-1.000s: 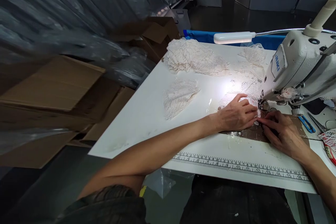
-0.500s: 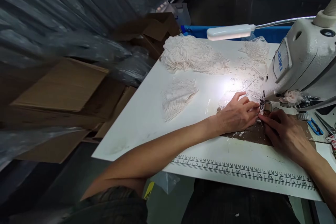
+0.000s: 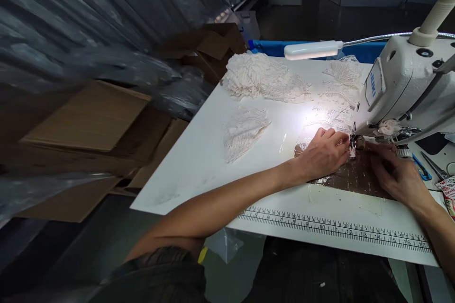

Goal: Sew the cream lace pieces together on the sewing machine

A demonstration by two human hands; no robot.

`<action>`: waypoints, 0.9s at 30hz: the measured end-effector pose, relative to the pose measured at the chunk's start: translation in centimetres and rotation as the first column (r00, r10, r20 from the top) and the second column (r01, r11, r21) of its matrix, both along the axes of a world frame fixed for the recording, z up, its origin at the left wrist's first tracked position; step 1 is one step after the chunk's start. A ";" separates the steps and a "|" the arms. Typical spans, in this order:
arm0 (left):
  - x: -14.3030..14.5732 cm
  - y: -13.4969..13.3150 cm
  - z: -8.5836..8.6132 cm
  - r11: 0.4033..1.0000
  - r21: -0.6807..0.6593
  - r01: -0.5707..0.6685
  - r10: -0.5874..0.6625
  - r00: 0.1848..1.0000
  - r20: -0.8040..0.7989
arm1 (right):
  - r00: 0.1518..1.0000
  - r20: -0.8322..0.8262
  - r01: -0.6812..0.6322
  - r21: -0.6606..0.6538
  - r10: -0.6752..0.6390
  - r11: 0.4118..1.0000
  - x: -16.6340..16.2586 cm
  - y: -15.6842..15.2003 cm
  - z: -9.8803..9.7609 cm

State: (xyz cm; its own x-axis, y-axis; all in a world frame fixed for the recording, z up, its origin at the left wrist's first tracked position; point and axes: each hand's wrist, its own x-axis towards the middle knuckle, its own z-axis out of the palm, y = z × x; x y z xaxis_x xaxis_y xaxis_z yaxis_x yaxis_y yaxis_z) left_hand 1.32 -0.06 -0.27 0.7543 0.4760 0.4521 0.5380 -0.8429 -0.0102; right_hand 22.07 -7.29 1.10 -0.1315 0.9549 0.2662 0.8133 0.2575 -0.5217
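My left hand (image 3: 325, 154) rests on the sewing machine bed with its fingers curled together, pressing a white lace piece (image 3: 352, 151) just left of the presser foot (image 3: 353, 140). Most of that lace is hidden under the hand. To the right of the foot is my right hand (image 3: 401, 175), its index finger stretched toward the needle area and its thumb apart below. I see nothing held in it, though the fingertips are partly hidden by the machine. More lace (image 3: 336, 116) lies behind the left hand, lit by the lamp.
The JUKI sewing machine head (image 3: 394, 75) stands at right, a lamp (image 3: 313, 50) reaching out from it. A lace pile (image 3: 263, 78) and a single lace piece (image 3: 245, 133) lie on the white table (image 3: 199, 170). Scissors (image 3: 435, 165) and blue snips (image 3: 422, 168) sit at far right. Cardboard boxes (image 3: 88, 116) stand left.
My right hand has moved away from the left fingertips, to the right and slightly up beside the presser foot. The left fingers have curled in more. The view has shifted slightly.
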 end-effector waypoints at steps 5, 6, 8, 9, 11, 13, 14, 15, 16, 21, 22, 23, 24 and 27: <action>-1.3 1.3 1.6 0.981 -0.023 0.190 -0.189 0.981 0.049 | 0.996 -0.059 0.063 -0.107 -0.070 0.992 0.3 -0.1 0.5; -1.5 1.6 1.8 0.965 -0.041 0.259 -0.257 0.965 0.043 | 0.997 -0.040 0.057 -0.110 -0.062 0.992 0.3 -0.1 0.5; -1.8 1.9 1.7 0.925 -0.080 0.372 -0.370 0.928 0.034 | 0.999 -0.016 0.043 -0.118 -0.045 0.992 0.3 0.0 0.4; -1.8 2.0 1.5 0.910 -0.094 0.404 -0.403 0.915 0.036 | 0.999 -0.015 0.037 -0.120 -0.039 0.992 0.3 0.0 0.4; -1.6 2.0 1.0 0.903 -0.109 0.415 -0.410 0.910 0.062 | 0.999 -0.021 0.037 -0.102 -0.039 0.994 0.1 0.0 0.3; -1.3 1.9 0.6 0.912 -0.151 0.381 -0.361 0.921 0.143 | 0.999 -0.029 0.020 -0.057 -0.021 0.998 0.0 -0.1 0.3; -1.1 1.9 0.5 0.915 -0.193 0.355 -0.316 0.926 0.208 | 0.999 -0.031 -0.010 -0.027 0.009 1.000 -0.1 -0.1 0.3; -1.0 1.8 0.4 0.914 -0.241 0.326 -0.256 0.925 0.280 | 0.998 -0.025 -0.051 0.005 0.051 0.999 -0.2 -0.2 0.3; -0.9 1.7 0.5 0.910 -0.286 0.299 -0.191 0.916 0.352 | 0.995 -0.008 -0.098 0.030 0.098 0.995 -0.3 -0.3 0.3; -0.7 1.4 0.9 0.890 -0.375 0.258 -0.056 0.880 0.472 | 0.963 0.192 -0.206 0.065 0.190 0.976 -0.7 -0.4 -0.3; -0.7 1.4 1.0 0.890 -0.370 0.265 -0.071 0.884 0.463 | 0.953 0.233 -0.218 0.076 0.196 0.973 -0.7 -0.4 -0.4; -0.8 1.3 1.0 0.892 -0.359 0.276 -0.095 0.889 0.448 | 0.942 0.269 -0.232 0.088 0.201 0.969 -0.8 -0.3 -0.5; -0.8 1.3 0.9 0.896 -0.339 0.287 -0.126 0.896 0.426 | 0.932 0.298 -0.246 0.100 0.207 0.964 -0.9 -0.3 -0.6; -0.9 1.2 0.7 0.926 -0.243 0.290 -0.221 0.935 0.276 | 0.919 0.319 -0.282 0.123 0.231 0.952 -1.0 -0.2 -0.6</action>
